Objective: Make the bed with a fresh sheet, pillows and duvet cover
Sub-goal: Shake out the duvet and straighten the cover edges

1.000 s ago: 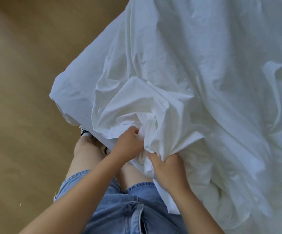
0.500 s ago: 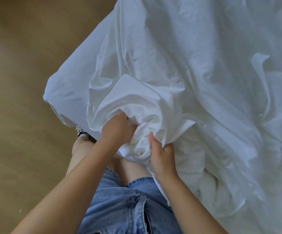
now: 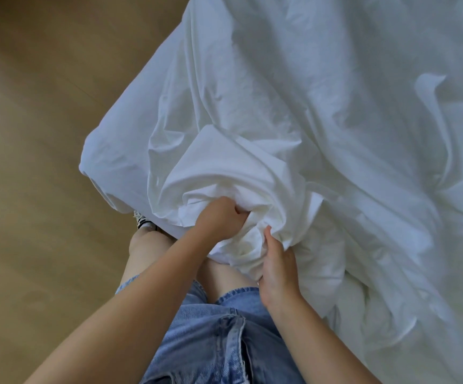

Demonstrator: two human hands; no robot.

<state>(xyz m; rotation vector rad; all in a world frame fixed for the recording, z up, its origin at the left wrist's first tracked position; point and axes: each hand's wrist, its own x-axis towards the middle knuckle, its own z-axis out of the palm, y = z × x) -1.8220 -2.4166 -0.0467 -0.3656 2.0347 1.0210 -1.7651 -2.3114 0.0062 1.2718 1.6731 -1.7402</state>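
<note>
A large, crumpled white duvet cover [image 3: 321,120] spreads over the bed and fills the right and upper part of the view. Its near corner is bunched up in front of my legs. My left hand [image 3: 219,218] grips a fold of this bunched cloth, fingers curled into it. Just to its right, my right hand [image 3: 278,268] holds the cloth from below, with the thumb up against the bundle and the fingers hidden in the fabric. The mattress and any pillows are hidden under the cloth.
A wooden floor [image 3: 36,162] lies to the left of the bed. My legs in blue denim shorts [image 3: 210,342] stand close to the bed's corner, and one shoe [image 3: 141,220] peeks out below the hanging cloth.
Both hands have worked further up into the bunched corner and drawn it together. The right hand turned from gripping over the top to holding from below, and the cloth shifted slightly.
</note>
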